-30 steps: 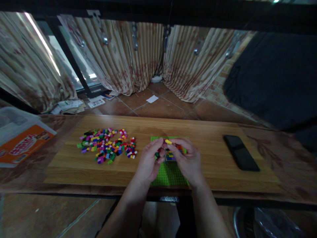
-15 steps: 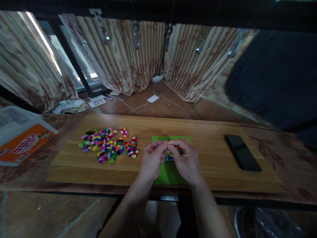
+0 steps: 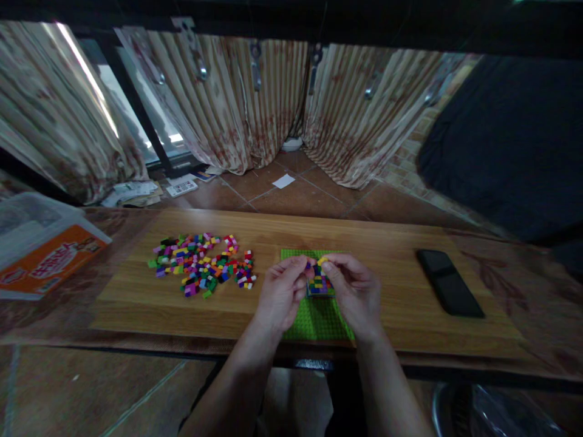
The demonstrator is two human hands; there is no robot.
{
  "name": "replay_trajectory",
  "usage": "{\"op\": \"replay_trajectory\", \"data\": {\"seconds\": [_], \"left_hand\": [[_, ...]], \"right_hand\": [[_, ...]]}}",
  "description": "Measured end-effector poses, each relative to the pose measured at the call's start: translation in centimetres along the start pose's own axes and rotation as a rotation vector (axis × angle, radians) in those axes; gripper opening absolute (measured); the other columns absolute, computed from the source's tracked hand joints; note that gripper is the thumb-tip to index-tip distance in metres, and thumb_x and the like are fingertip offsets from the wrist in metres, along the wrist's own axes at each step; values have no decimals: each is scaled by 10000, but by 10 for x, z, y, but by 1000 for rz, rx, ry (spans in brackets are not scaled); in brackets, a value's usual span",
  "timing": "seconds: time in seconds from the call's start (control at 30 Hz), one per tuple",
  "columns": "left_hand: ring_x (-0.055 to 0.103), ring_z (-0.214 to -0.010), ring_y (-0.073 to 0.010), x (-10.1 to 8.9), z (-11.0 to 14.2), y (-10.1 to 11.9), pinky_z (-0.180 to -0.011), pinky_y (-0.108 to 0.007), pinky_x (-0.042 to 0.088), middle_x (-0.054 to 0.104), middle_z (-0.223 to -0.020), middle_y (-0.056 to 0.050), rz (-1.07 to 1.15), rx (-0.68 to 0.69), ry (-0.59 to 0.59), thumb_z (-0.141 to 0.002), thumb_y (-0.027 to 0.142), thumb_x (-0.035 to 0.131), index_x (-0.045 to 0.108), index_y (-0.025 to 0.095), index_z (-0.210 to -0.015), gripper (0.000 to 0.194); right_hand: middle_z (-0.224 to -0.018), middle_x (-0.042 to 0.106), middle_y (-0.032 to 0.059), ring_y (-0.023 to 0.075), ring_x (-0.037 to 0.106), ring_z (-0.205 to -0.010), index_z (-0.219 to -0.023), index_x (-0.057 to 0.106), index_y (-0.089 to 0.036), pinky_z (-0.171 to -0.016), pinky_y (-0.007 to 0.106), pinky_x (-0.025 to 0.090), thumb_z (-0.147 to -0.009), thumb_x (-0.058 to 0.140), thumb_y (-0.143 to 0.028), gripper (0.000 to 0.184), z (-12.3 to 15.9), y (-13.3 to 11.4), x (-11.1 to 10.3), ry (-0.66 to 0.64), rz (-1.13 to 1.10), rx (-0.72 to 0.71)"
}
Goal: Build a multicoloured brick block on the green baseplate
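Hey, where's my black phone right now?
In the head view, the black phone lies on the right side of the wooden board, to the right of the green baseplate.

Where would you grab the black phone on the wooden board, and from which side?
Probably from above, by the two long edges near the middle of the phone, fingers straddling its width. It lies flat on the board, a thin slab with nothing on top, and its long sides are exposed. The right hand is the nearer one.
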State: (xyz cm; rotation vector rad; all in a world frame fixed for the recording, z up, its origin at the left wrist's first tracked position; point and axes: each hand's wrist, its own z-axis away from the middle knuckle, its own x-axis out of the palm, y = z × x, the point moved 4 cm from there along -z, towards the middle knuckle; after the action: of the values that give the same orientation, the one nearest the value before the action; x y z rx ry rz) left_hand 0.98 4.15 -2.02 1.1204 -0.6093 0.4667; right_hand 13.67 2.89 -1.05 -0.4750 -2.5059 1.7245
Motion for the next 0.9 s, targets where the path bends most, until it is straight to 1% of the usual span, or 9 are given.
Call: {"op": "replay_trajectory", "data": {"seconds": [0.17,0.23,0.3,0.4,0.47,0.6,0.67,0.8,0.9], "left_hand": [[262,-396,10,-2,1,0,-360,-128,118,513,-588,34,98,-64,-39,-639,208,659,629,108,-755,156],[269,-391,4,-2,1,0,-359,-128,124,522,-589,30,114,-87,-72,-630,196,628,614,120,-764,155],[271,-389,4,-2,2,0,-357,-127,123,518,-588,28,93,-107,-104,-658,228,635,605,119,-755,149],[271,-391,11,0,3,-2,-356,-124,113,510,-594,28,29,-115,-130,-720,334,682,598,111,-735,239],[275,-394,14,1,3,-3,-357,-123,110,515,-602,29,-2,-107,-129,-724,383,716,603,110,-742,296],[261,-394,20,1,3,-4,-356,-121,119,527,-609,34,-15,-79,-139,-712,363,755,604,115,-732,291],[259,-394,21,0,2,-4,-356,-119,125,522,-599,40,-12,-66,-136,-706,339,765,604,118,-721,274],[254,-390,21,0,2,-4,-356,-122,121,499,-571,50,-47,-58,-114,-691,348,776,615,115,-703,283],[247,-383,23,2,2,-4,-355,-132,116,486,-561,52,-97,-45,-98,-673,370,779,618,109,-673,306]], "right_hand": [[-775,700,-24,112,632,-704,-866,716,-262,-676,247,501,-816,690,-288,62,-1,6,1,-1,-326,141],[-775,708,-29,109,645,-698,-871,719,-272,-687,247,511,-807,701,-279,66,-2,7,2,-20,-393,169],[-778,712,-36,107,653,-708,-872,720,-283,-699,244,515,-799,711,-264,76,-1,7,2,-29,-414,179],[-793,706,-39,103,645,-727,-872,722,-291,-697,239,509,-796,713,-243,90,-1,4,4,-43,-382,157],[-822,693,-31,106,630,-741,-875,721,-287,-704,251,503,-804,705,-241,86,0,2,5,-76,-325,132],[-919,654,-3,145,615,-883,-894,713,-283,-796,306,487,-828,678,-250,82,-1,-3,6,-152,-169,47],[-950,641,5,157,607,-918,-911,708,-288,-808,323,481,-835,667,-251,93,-2,-4,4,-166,-106,8],[-982,646,7,168,608,-931,-942,712,-308,-832,349,476,-829,675,-252,132,-3,-6,3,-172,3,-44],[-969,659,4,174,609,-959,-908,728,-319,-861,359,469,-825,682,-246,119,-5,-6,-3,-145,45,-73]]}}
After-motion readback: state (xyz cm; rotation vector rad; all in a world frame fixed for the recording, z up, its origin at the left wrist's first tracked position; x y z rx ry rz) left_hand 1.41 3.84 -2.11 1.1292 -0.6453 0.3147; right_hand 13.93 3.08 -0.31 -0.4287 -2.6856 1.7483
